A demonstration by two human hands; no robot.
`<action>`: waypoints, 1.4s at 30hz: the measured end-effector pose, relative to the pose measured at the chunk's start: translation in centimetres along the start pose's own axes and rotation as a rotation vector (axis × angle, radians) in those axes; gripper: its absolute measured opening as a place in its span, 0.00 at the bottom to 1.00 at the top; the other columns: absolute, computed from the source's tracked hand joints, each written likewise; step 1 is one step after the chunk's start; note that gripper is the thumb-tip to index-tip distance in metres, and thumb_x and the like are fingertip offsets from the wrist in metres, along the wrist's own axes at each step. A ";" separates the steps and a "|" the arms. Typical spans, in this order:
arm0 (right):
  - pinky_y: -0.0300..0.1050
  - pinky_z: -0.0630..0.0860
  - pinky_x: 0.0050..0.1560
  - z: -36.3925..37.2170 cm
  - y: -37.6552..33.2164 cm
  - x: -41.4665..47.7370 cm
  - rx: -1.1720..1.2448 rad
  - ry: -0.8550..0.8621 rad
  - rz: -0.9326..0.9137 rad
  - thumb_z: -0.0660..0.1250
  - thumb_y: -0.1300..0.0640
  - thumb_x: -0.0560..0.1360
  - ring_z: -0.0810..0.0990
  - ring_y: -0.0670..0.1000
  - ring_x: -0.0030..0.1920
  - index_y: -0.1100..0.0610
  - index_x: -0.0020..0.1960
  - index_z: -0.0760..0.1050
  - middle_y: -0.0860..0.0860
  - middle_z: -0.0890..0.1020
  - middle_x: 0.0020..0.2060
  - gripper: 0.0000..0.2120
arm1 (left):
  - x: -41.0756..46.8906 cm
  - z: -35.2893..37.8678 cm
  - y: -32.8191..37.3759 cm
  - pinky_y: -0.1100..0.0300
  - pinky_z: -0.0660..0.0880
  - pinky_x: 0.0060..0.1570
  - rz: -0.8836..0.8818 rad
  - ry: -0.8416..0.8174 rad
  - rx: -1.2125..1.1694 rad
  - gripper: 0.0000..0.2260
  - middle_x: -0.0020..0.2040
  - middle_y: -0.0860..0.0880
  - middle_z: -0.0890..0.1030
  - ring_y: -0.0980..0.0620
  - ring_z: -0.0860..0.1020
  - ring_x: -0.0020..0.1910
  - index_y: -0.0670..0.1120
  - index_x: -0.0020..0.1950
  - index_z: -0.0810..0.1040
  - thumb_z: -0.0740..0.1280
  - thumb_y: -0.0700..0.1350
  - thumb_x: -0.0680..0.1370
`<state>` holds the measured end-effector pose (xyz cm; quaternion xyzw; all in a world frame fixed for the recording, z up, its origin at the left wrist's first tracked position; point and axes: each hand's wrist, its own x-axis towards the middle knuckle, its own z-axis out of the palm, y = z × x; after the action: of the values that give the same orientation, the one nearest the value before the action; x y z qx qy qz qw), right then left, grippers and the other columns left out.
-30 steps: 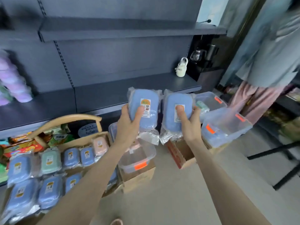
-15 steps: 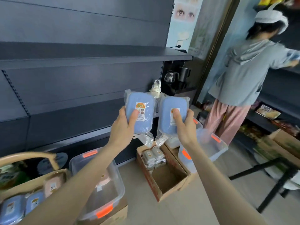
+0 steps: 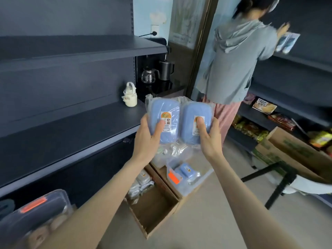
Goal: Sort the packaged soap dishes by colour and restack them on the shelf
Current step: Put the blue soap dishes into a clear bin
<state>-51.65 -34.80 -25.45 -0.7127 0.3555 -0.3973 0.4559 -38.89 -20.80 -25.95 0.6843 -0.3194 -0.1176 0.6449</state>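
Observation:
My left hand [image 3: 147, 136] grips a blue soap dish in clear plastic wrap [image 3: 164, 114], thumb on its label. My right hand [image 3: 209, 136] grips a second blue packaged soap dish [image 3: 196, 115] the same way. Both packs are upright, side by side and touching, held in the air just off the right end of the dark middle shelf [image 3: 71, 133]. More blue packaged dishes [image 3: 186, 170] lie in a clear bin on the floor below.
A white kettle-shaped bottle [image 3: 129, 97] stands on the shelf near its right end. Open cardboard boxes [image 3: 152, 211] and clear bins [image 3: 34, 212] sit on the floor by the shelf. A person in a grey hoodie [image 3: 239, 63] works at the right-hand shelves.
My view has swung right along the shelf; the basket of soap dishes has left view. Both hands still hold the two blue packs, now closer together and nearer the shelf's right end.

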 end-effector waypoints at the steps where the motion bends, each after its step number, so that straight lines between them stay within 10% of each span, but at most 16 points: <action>1: 0.44 0.74 0.54 -0.6 1.0 1.5 0.012 -0.008 0.006 0.62 0.34 0.73 0.76 0.50 0.54 0.48 0.60 0.66 0.47 0.77 0.51 0.23 | 0.8 1.7 -0.3 0.51 0.75 0.59 -0.011 0.010 -0.020 0.21 0.59 0.56 0.78 0.58 0.77 0.58 0.55 0.66 0.67 0.64 0.61 0.76; 8: 0.52 0.74 0.58 -3.5 8.4 12.5 -0.049 -0.167 0.057 0.63 0.34 0.72 0.77 0.54 0.56 0.53 0.62 0.66 0.51 0.78 0.55 0.28 | 6.2 11.0 -4.3 0.56 0.81 0.45 -0.169 0.096 -0.022 0.23 0.52 0.62 0.79 0.62 0.80 0.49 0.58 0.62 0.67 0.68 0.64 0.71; 17: 0.33 0.70 0.45 0.4 21.5 21.4 -0.144 -0.402 0.181 0.69 0.42 0.74 0.74 0.48 0.45 0.59 0.64 0.69 0.53 0.75 0.51 0.27 | 10.5 17.6 -16.2 0.78 0.71 0.33 -0.423 0.237 0.103 0.24 0.46 0.66 0.76 0.77 0.75 0.40 0.47 0.66 0.68 0.69 0.56 0.75; 23: 0.40 0.73 0.48 2.9 32.0 25.1 -0.241 -0.525 0.377 0.70 0.42 0.73 0.79 0.50 0.48 0.54 0.56 0.71 0.55 0.78 0.53 0.20 | 12.9 21.9 -24.6 0.75 0.72 0.40 -0.613 0.200 0.166 0.20 0.49 0.57 0.80 0.67 0.78 0.46 0.45 0.63 0.73 0.68 0.55 0.76; 29: 0.59 0.74 0.59 3.8 41.0 27.4 -0.405 -0.634 0.518 0.72 0.43 0.71 0.78 0.57 0.55 0.58 0.65 0.68 0.56 0.77 0.57 0.30 | 13.5 27.0 -32.3 0.47 0.74 0.55 -0.844 0.158 0.260 0.22 0.57 0.45 0.79 0.44 0.78 0.55 0.45 0.60 0.75 0.68 0.58 0.74; 42: 0.46 0.72 0.52 6.6 58.3 27.8 -0.463 -1.012 0.636 0.77 0.47 0.67 0.77 0.52 0.52 0.52 0.60 0.66 0.46 0.74 0.47 0.28 | 8.5 36.3 -45.7 0.58 0.67 0.48 -1.270 0.417 0.284 0.20 0.53 0.41 0.77 0.42 0.75 0.52 0.38 0.62 0.71 0.69 0.48 0.77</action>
<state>-42.20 -75.85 -74.88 -0.7518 0.3669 0.2301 0.4972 -40.15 -56.71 -72.67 0.8254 0.2623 -0.2959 0.4030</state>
